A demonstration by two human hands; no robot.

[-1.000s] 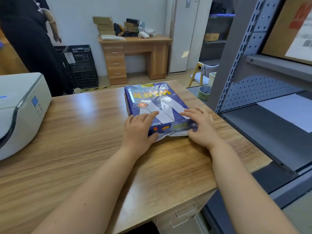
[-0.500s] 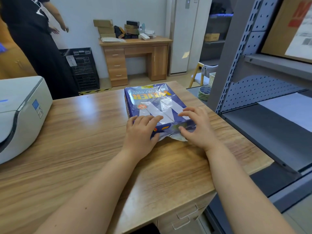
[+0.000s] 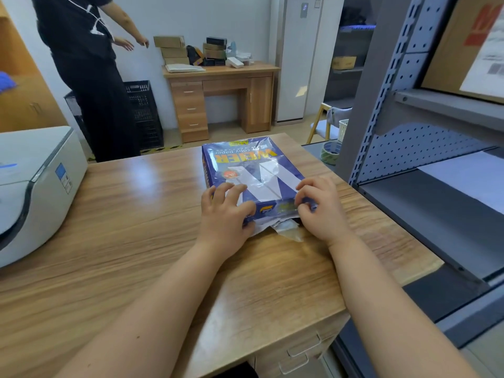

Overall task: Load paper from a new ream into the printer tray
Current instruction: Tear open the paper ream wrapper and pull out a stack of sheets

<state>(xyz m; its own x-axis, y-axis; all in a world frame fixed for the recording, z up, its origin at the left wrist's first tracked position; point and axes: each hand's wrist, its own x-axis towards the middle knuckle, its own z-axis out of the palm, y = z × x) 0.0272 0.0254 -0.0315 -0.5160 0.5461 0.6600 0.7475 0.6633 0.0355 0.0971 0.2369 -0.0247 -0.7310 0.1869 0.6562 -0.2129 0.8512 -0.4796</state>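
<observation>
Lying on the desk [image 3: 131,219] at 12 o'clock, the ream [image 3: 245,167] was gripped by the L hand [image 3: 223,214] to keep it still while the R hand [image 3: 320,211] pinched its wrapper [image 3: 286,228], prob. to tear it.

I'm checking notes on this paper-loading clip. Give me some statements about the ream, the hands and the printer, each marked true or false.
1. The ream lies flat on the desk. True.
2. The printer stands on the desk, left of the ream. True.
3. The right hand rests on the printer. False: it pinches the wrapper at the ream's near end.
4. The wrapper is sealed all round. False: it is torn open at the near end.
5. The left hand holds the ream's near left corner. True.
</observation>
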